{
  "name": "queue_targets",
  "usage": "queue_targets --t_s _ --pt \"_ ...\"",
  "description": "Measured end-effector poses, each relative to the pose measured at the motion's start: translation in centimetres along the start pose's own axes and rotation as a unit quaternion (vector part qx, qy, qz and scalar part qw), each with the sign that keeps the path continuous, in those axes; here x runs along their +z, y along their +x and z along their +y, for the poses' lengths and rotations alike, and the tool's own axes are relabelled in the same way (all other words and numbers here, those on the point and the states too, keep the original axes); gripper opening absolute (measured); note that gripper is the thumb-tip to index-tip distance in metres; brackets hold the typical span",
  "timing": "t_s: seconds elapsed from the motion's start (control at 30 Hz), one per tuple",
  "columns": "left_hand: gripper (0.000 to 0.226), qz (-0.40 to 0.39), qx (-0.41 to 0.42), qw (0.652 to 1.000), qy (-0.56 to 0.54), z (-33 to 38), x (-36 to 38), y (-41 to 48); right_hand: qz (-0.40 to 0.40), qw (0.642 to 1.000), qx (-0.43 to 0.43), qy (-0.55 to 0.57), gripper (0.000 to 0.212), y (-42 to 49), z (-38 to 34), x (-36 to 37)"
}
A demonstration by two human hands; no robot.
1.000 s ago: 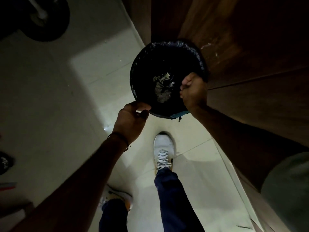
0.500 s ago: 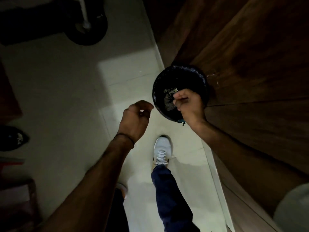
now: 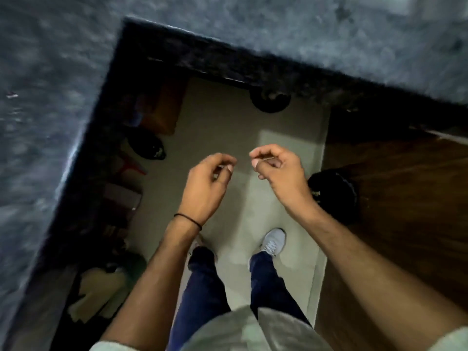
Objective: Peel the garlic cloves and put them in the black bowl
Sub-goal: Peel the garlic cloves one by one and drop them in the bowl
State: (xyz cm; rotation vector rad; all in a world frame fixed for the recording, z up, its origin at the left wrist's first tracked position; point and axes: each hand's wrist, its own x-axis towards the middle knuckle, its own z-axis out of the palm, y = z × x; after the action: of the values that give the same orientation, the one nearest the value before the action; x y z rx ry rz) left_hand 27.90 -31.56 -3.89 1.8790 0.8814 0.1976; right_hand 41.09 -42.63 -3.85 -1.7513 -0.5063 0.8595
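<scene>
Left hand (image 3: pixel 205 183) and right hand (image 3: pixel 278 171) hover, fingertips pinched, contents unclear; worktop (image 3: pixel 50 110) lies up-left of the left hand, the nearer one.

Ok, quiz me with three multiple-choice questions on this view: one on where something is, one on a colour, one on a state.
1. The black-lined bin stands: A) on the countertop B) on the floor by the wooden cabinet C) between the shoes.
2. The right shoe is: A) red B) white C) black.
3. The left hand and right hand are: A) clasped B) on the countertop C) apart.
Answers: B, it sits against the cabinet; B, it looks white; C, floor shows between them.
</scene>
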Motion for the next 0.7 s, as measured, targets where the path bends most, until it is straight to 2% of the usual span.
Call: queue_targets --t_s 0.13,0.3,0.53,0.7 --pt "0.018 0.073 0.036 0.997 0.003 0.8 -10.8 -3.9 -0.085 0.993 -0.075 -0.019 0.018 -1.4 -8.0 7.2" --pt "0.017 0.176 0.056 0.982 -0.032 -0.7 -20.3 -6.7 -0.124 0.983 -0.132 -0.030 0.019 -1.3 -12.8 15.6" --pt "0.021 0.254 -0.003 0.966 -0.040 -6.2 -27.5 -9.0 -0.184 0.969 -0.155 -0.066 0.021 0.8 -15.2 24.1" --pt "0.017 0.341 -0.083 0.935 -0.045 -9.3 -29.6 -10.3 -0.262 0.948 -0.145 -0.111 0.021 3.6 -15.8 28.8"
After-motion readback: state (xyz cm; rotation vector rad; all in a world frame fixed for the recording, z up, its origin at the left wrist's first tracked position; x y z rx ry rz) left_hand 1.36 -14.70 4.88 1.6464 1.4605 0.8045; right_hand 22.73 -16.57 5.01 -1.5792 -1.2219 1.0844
